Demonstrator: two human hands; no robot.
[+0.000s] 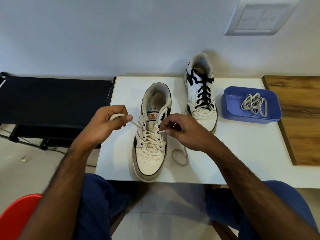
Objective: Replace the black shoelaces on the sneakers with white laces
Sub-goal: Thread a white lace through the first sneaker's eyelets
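On the white desk (233,153), the left hand (105,123) pinches the white lace (150,137) while the right hand (180,130) pinches its other end at the near sneaker (150,149), whose tongue bears an orange lion crest and small flag. Farther right stand the black-laced sneaker (200,94) and a blue tray (230,108) of laces (254,104).

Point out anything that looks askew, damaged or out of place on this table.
Nothing damaged or spilled. The far sneaker leans heel-up against the wall, still black-laced. A slack loop of white lace trails on the table beside the near sneaker, which overhangs the front edge. A spare lace lies tangled in the blue tray.
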